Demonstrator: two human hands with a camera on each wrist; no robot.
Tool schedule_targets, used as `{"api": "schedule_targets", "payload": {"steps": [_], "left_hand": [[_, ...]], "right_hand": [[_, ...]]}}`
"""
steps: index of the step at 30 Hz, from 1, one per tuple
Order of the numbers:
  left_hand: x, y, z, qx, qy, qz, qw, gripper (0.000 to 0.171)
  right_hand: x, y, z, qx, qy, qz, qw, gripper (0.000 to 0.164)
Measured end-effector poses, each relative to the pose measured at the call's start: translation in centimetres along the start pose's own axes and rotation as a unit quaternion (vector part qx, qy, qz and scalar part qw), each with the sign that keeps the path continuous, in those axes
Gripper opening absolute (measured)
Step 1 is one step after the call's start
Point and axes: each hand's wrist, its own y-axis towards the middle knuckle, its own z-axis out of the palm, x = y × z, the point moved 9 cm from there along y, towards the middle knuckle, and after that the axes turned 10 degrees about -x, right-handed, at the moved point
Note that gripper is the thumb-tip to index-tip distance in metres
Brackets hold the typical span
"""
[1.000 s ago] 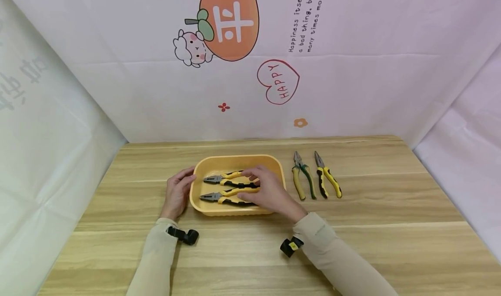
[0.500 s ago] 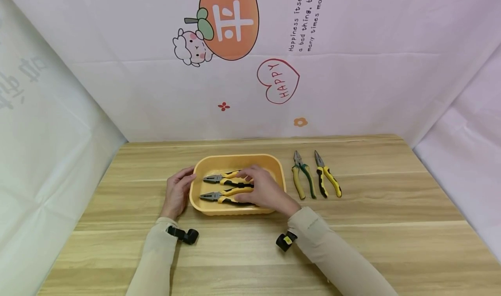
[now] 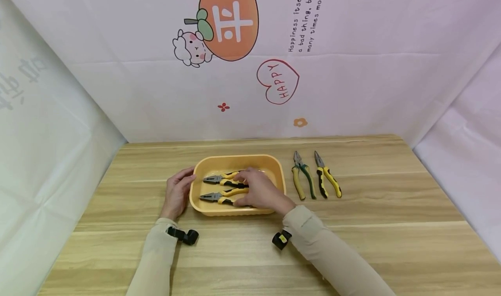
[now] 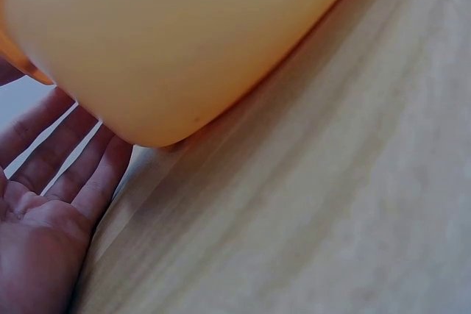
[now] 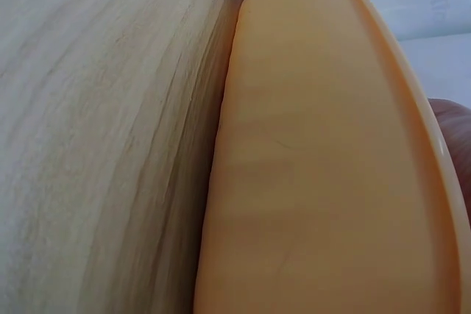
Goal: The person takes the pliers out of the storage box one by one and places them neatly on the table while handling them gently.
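Note:
A yellow plastic tray (image 3: pixel 235 213) sits on the table. Inside lie two pairs of pliers, the upper pliers (image 3: pixel 213 179) and the lower pliers (image 3: pixel 211 197), grey heads to the left and yellow-black handles to the right. My left hand (image 3: pixel 177 193) touches the tray's left end, thumb at the rim; the left wrist view has its straight fingers (image 4: pixel 96 189) against the outer wall. Reaching over the front rim, my right hand (image 3: pixel 263 191) is over the handles, thumb and forefinger spread apart. Its palm hides the handle ends; the right wrist view mostly shows the tray's wall (image 5: pixel 324 145).
To the right of the tray lie green-handled pliers (image 3: pixel 299 170) and yellow-black long-nose pliers (image 3: pixel 325 174), noses pointing away. The wooden table (image 3: pixel 235 252) ends at a white cloth wall (image 3: pixel 156 104) behind, with more white cloth at both sides.
My right hand has shifted left along the handles, covering more of the lower pliers. The left hand, the tray and the pliers have stayed in place.

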Motion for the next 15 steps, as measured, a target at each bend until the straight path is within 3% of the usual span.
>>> {"api": "schedule_targets", "payload": {"steps": [15], "left_hand": [[-0.05,-0.07,0.02,0.002,0.004,-0.002,1.0,0.038]], "right_hand": [[0.39,0.34,0.96,0.01,-0.101,-0.005,0.995,0.064]]}}
